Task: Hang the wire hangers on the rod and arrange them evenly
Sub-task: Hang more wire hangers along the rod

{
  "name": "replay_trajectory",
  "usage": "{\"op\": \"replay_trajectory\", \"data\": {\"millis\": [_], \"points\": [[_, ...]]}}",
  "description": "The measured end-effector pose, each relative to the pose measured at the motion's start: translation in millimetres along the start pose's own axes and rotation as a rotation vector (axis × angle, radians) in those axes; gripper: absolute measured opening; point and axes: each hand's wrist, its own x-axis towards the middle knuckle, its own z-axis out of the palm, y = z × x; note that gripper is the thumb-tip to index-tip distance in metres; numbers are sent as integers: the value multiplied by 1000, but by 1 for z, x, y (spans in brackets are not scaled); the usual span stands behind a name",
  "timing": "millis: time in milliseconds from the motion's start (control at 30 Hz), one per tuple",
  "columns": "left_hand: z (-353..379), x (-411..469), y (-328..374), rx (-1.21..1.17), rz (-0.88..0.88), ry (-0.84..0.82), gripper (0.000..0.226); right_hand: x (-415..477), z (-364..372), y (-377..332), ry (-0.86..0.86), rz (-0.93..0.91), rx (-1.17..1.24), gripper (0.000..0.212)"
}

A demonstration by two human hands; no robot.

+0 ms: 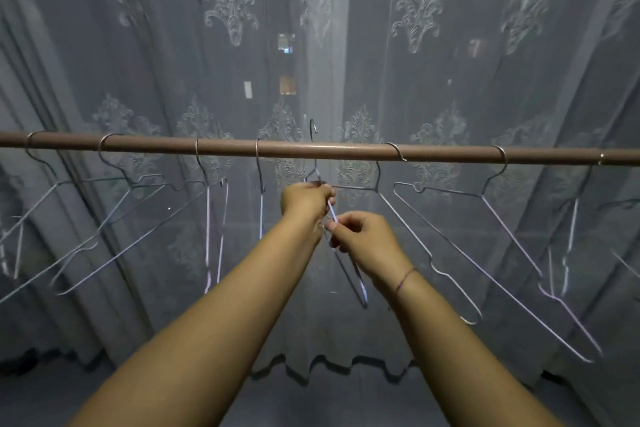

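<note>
you hold the wire hanger in both hands at the middle of the rod. its hook rises behind the rod and stands above the top, so it looks not yet seated. your left hand curls round the wire up by the neck. your right hand pinches the strand a little lower, thumb against fingertips. this thing is light, thin and springy rather than rigid (it'll twist if you lever it from one arm), so i'd steer from the neck and let the lower pinch only steady the swing. bare wire on a smooth brown rod should slide easily once it's on. four hung hangers sit toward the rod's left end and three more hangers toward the right end. the gap in the middle looks like this one's spot. the lace curtain hangs close behind, so the hook could snag it.
</note>
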Motion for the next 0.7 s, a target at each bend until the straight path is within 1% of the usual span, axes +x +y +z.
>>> {"op": "replay_trajectory", "data": {"millis": [167, 333, 467, 533, 600, 633, 667, 700], "points": [[0, 7, -8, 9, -31, 84, 31, 6, 4, 8, -34, 25, 46, 22], [-11, 12, -31, 39, -87, 125, 31, -3, 10, 21, -83, 59, 70, 21], [-17, 5, -60, 105, -100, 62, 31, -14, 10, 37, -109, 111, 90, 25], [-11, -1, -68, 102, -89, 44, 30, -3, -1, 46, -51, 133, 83, 21], [-11, -8, -78, 138, -85, 2, 23, 5, -12, 54, 22, 134, 40, 17], [-15, -17, -86, 127, -102, -26, 16, 1, -15, 63, 34, 116, 50, 15], [-16, -19, -91, 130, -113, -43, 13, 3, -21, 65, 22, 93, 2, 14], [-44, -28, -116, 174, -205, -35, 14, -15, 1, 81, -18, 152, -51, 16]]}}
